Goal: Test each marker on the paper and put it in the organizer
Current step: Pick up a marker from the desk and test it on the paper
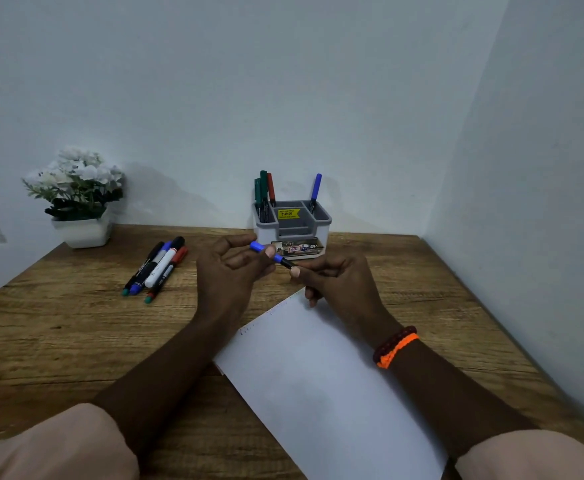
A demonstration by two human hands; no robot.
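Note:
A blue marker (pixel 281 259) is held between both hands just in front of the organizer (pixel 292 227). My left hand (pixel 229 271) pinches its blue cap (pixel 258 246) with thumb and fingers. My right hand (pixel 335 280) grips the black barrel end. White paper (pixel 321 375) lies on the desk below my right hand, with faint marks along its far edge. The grey and white organizer holds green and red markers (pixel 265 190) in its left slot and a blue one (pixel 315 190) in its right slot. Several loose markers (pixel 158 266) lie at the left.
A white pot of artificial flowers (pixel 79 199) stands at the back left of the wooden desk (pixel 58 334). Walls close the desk at the back and along the right side. An orange and dark red band circles my right wrist (pixel 396 346).

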